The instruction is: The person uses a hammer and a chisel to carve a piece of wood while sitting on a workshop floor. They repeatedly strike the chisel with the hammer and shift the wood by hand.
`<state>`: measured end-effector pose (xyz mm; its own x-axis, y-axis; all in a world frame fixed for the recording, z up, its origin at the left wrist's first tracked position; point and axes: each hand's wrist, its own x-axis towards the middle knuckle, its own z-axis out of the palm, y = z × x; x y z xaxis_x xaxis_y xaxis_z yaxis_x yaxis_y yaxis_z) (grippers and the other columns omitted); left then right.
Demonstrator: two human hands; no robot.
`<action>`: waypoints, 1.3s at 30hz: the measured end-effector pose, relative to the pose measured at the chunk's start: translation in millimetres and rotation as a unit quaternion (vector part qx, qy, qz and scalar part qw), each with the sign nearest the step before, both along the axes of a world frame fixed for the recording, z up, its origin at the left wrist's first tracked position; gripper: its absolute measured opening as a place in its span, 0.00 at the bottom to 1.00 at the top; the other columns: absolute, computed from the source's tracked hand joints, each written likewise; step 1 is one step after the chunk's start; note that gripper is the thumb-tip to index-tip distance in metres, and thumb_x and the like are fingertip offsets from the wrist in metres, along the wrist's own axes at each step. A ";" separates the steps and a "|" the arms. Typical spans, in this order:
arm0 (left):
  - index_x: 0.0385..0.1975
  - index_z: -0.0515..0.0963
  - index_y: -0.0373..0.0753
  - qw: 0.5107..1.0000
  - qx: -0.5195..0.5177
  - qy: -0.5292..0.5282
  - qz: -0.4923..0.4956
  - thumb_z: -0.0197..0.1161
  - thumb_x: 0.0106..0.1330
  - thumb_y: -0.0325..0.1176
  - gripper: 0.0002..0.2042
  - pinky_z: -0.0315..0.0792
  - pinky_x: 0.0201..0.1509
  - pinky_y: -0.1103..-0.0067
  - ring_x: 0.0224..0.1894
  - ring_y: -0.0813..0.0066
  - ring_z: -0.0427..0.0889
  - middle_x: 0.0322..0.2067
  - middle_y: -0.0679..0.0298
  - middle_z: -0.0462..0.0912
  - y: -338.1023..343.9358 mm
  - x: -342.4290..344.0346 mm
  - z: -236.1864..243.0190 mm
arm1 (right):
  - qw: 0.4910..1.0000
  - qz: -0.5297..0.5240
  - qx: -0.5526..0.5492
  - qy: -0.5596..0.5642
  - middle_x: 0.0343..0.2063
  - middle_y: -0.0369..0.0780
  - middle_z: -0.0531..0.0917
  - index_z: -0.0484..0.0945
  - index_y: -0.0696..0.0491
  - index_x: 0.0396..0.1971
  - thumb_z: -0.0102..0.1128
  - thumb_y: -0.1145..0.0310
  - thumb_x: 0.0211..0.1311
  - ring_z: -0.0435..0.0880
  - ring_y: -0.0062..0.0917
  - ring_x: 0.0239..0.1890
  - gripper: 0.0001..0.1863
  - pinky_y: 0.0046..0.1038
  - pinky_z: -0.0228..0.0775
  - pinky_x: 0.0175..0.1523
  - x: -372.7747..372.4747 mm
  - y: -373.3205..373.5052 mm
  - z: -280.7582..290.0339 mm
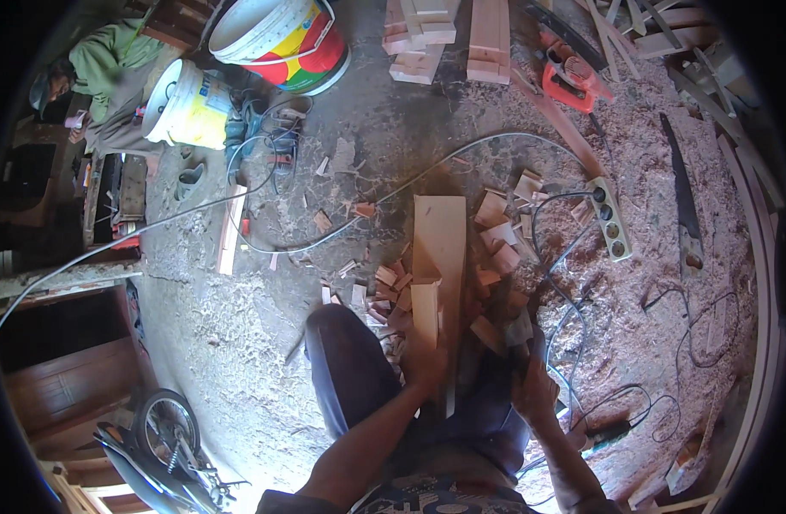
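Note:
My left hand (423,364) grips the lower end of a short pale wood piece (425,310). The piece stands on a longer flat plank (440,233) lying on the floor in front of my knees. My right hand (534,387) is closed around the handle of a tool with a grey head (519,327), held just right of the plank. I cannot tell what kind of tool it is. Several small wood offcuts (496,236) lie scattered on both sides of the plank. My dark-trousered left leg (350,364) is bent beside my left hand.
A power strip (611,218) with cables lies right of the plank, a handsaw (684,206) beyond it, and an orange power tool (573,77) farther off. Two buckets (273,38), stacked boards (489,38), another person (102,64) at the far left, and a motorcycle (162,445) stand around. Sawdust covers the floor.

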<state>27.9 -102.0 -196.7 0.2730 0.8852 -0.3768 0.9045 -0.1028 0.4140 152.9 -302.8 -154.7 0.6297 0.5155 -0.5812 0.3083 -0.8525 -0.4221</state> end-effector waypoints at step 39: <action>0.55 0.66 0.38 0.662 -0.112 -0.684 -0.286 0.58 0.74 0.29 0.14 0.78 0.47 0.76 0.42 0.73 0.82 0.41 0.61 0.80 35.2 66.8 197.9 | 0.866 -0.076 0.457 -0.186 0.39 0.54 0.83 0.63 0.56 0.64 0.64 0.69 0.63 0.84 0.52 0.44 0.31 0.43 0.76 0.46 -39.1 33.8 110.2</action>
